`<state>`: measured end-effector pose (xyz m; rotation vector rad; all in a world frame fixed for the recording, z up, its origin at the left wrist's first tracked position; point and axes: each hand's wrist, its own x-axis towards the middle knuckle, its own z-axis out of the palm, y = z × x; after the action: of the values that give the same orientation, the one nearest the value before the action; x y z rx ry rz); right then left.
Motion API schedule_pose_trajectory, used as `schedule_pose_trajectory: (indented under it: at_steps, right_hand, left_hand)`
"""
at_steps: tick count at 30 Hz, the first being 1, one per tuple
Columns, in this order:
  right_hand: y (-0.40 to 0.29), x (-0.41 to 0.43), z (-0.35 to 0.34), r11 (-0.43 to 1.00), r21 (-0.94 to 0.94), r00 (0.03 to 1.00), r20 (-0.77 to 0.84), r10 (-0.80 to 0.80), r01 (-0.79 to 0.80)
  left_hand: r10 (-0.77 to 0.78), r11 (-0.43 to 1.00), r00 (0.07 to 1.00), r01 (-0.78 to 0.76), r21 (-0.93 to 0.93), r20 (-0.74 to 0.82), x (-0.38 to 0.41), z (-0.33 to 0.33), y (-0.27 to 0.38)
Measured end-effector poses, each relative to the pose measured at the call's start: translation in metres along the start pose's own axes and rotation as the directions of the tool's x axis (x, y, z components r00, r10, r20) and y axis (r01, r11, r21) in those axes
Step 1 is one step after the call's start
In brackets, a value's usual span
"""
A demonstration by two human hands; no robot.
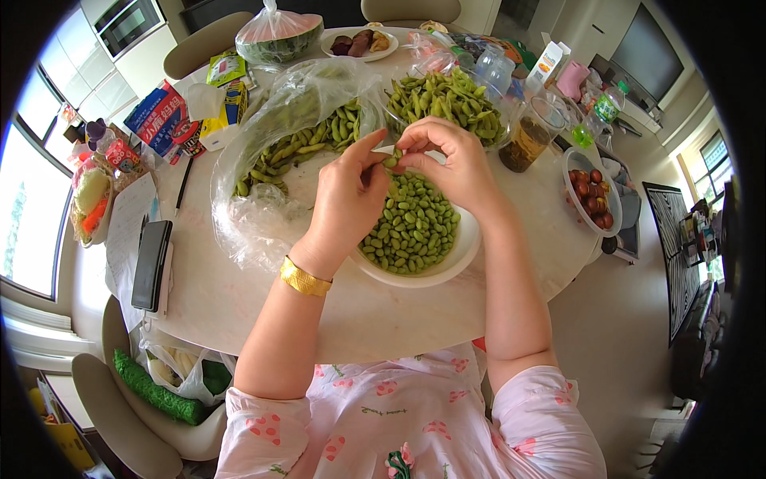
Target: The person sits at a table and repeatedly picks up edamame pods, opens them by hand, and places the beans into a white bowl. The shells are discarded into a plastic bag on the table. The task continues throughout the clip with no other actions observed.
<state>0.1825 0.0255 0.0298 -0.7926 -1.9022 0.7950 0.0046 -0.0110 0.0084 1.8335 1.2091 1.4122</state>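
Observation:
Above a white bowl [470,248] of shelled green soybeans [413,230], my two hands meet at a green soybean pod [392,160]. My left hand [353,191], with a gold bracelet at the wrist, pinches the pod from the left. The fingertips of my right hand [446,161] grip it from the right. Behind the right hand stands a clear bowl heaped with empty-looking or whole pods [446,102]; which they are, I cannot tell. To the left, an open clear plastic bag [239,161] holds more soybean pods [311,135].
A glass of brown tea [526,141] and a plastic bowl of dark red fruit [592,200] are at the right. A phone [152,263], a pen [184,185] and written paper [127,227] lie left. At the back are a wrapped watermelon half [278,39] and a plate of food [359,45].

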Motion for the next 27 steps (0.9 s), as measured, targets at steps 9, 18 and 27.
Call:
schedule_pose_trajectory:
  at_steps: [9,18,27]
  right_hand:
    - [0.005,0.000,0.003,0.998,-0.026,0.997,-0.045,-0.059,0.058]
    - [-0.003,-0.001,0.000,0.912,-0.276,0.947,-0.021,-0.321,0.303]
    - [0.003,-0.001,0.012,0.930,-0.282,0.968,-0.022,-0.251,0.235]
  left_hand:
    - [-0.018,0.999,1.000,0.017,-0.050,-0.021,0.002,0.001,-0.001]
    - [-0.065,0.998,0.996,0.063,-0.026,-0.057,0.002,-0.001,-0.002]
    - [-0.019,0.999,0.999,0.020,0.032,-0.036,0.001,0.001,-0.003]
